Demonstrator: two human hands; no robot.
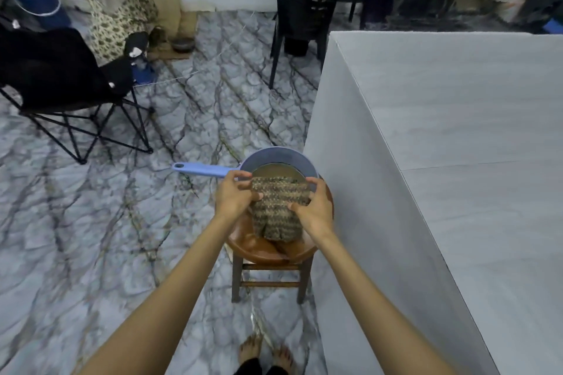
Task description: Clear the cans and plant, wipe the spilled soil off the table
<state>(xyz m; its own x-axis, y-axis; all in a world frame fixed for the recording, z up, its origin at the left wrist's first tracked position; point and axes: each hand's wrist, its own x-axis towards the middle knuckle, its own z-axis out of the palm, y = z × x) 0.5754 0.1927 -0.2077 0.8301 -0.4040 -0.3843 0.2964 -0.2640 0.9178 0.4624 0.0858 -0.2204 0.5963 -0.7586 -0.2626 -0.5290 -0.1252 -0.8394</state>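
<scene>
Folding chair in black stands far left on the marbled floor. Nearer centre, a blue dipper with murky water sits on a wooden stool. Left hand and right hand both grasp a knitted cloth over it (edges pinched). Just right stands the white table.

Item count — one cloth, one blue dipper, one wooden stool, one table, two hands — left hand, right hand — two chairs.
</scene>
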